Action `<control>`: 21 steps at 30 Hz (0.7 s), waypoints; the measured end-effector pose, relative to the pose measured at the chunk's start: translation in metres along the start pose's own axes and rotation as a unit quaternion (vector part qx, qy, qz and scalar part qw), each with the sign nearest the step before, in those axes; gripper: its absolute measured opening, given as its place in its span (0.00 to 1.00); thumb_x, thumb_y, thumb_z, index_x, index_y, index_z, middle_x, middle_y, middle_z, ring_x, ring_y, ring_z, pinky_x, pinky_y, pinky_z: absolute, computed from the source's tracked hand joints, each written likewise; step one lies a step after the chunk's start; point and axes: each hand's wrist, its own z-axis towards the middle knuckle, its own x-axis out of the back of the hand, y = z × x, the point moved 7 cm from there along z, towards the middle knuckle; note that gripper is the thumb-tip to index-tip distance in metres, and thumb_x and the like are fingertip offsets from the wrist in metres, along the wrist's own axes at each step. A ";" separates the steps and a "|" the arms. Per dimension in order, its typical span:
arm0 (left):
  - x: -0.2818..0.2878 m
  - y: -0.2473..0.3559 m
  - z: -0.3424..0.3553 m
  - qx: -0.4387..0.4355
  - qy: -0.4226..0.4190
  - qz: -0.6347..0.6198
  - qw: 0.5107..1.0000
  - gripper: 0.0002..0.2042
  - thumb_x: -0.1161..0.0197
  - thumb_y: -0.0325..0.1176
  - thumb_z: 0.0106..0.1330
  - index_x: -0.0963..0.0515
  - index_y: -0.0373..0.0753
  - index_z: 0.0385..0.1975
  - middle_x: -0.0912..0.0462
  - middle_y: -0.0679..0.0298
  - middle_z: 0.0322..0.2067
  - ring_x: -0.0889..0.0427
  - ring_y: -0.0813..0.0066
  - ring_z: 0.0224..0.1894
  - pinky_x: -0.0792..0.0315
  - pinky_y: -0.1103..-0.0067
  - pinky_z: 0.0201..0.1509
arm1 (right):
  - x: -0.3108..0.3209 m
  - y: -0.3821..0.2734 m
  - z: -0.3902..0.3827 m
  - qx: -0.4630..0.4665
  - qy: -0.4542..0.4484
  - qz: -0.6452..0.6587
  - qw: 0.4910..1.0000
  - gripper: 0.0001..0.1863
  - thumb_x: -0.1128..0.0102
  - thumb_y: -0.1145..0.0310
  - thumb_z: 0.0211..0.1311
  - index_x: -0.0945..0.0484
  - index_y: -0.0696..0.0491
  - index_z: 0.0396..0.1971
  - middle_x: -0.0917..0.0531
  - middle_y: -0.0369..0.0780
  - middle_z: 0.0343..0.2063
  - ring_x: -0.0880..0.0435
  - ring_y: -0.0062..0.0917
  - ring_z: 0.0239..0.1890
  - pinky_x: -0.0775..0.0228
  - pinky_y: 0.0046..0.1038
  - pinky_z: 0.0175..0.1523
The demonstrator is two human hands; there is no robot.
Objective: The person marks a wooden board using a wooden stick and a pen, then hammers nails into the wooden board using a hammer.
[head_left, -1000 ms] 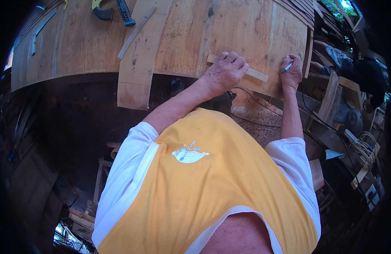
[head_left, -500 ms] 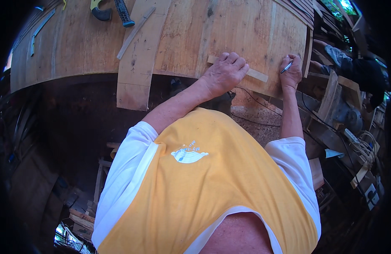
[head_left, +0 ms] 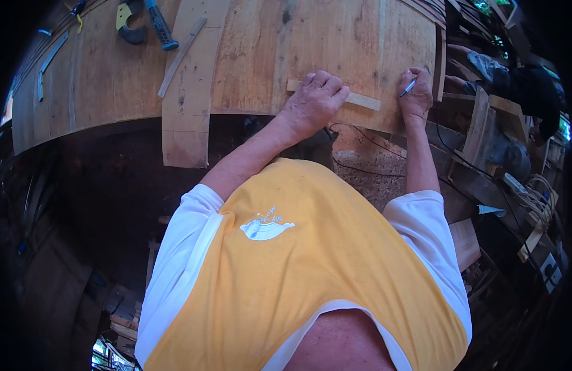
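Note:
My left hand (head_left: 315, 103) is closed over a short, flat wooden strip (head_left: 364, 101), pressing it on the plank tabletop (head_left: 252, 74) near its front edge. Both ends of the strip stick out past the fingers. To the right of the strip, with a gap between, my right hand (head_left: 417, 93) grips a slim silver-and-dark pen (head_left: 408, 86). That hand rests close to the tabletop's right end. The pen's tip points down and left, and whether it touches the wood I cannot tell.
A wide board (head_left: 185, 139) overhangs the front edge, with a thin stick (head_left: 182, 57) on it. Farther left lie a blue-handled tool (head_left: 161, 28), a yellow-and-black handle (head_left: 129, 26) and a narrow metal strip (head_left: 49, 65). Another person's dark-clothed body (head_left: 524, 102) and coiled cords (head_left: 536, 201) are at right.
The whole view has shifted a little, so the table and tools sit farther left in the picture. Both hands keep nearly the same place beside the strip, the pen still in my right.

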 end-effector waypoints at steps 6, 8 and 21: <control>-0.002 -0.001 0.003 0.002 -0.008 -0.018 1.000 0.19 0.36 0.25 0.57 0.18 0.38 0.51 0.21 0.63 0.45 0.23 0.61 0.51 0.29 0.66 0.55 | -0.005 0.001 0.000 -0.003 0.005 -0.006 1.000 0.09 0.38 0.57 0.66 0.22 0.41 0.42 0.13 0.42 0.29 0.12 0.44 0.33 0.22 0.44 0.37; -0.003 0.001 0.004 -0.006 -0.008 -0.022 1.000 0.20 0.35 0.23 0.57 0.18 0.38 0.52 0.21 0.62 0.44 0.23 0.60 0.51 0.29 0.65 0.54 | -0.004 0.004 0.000 -0.018 0.013 -0.011 1.000 0.09 0.37 0.56 0.66 0.21 0.41 0.42 0.13 0.42 0.29 0.12 0.44 0.33 0.22 0.44 0.37; -0.006 0.007 0.011 0.007 -0.039 -0.008 0.999 0.23 0.32 0.19 0.55 0.18 0.37 0.54 0.21 0.60 0.45 0.23 0.58 0.50 0.30 0.65 0.57 | 0.006 0.018 -0.005 -0.058 0.078 0.155 0.983 0.16 0.43 0.49 0.73 0.20 0.45 0.45 0.13 0.45 0.32 0.12 0.45 0.35 0.21 0.45 0.39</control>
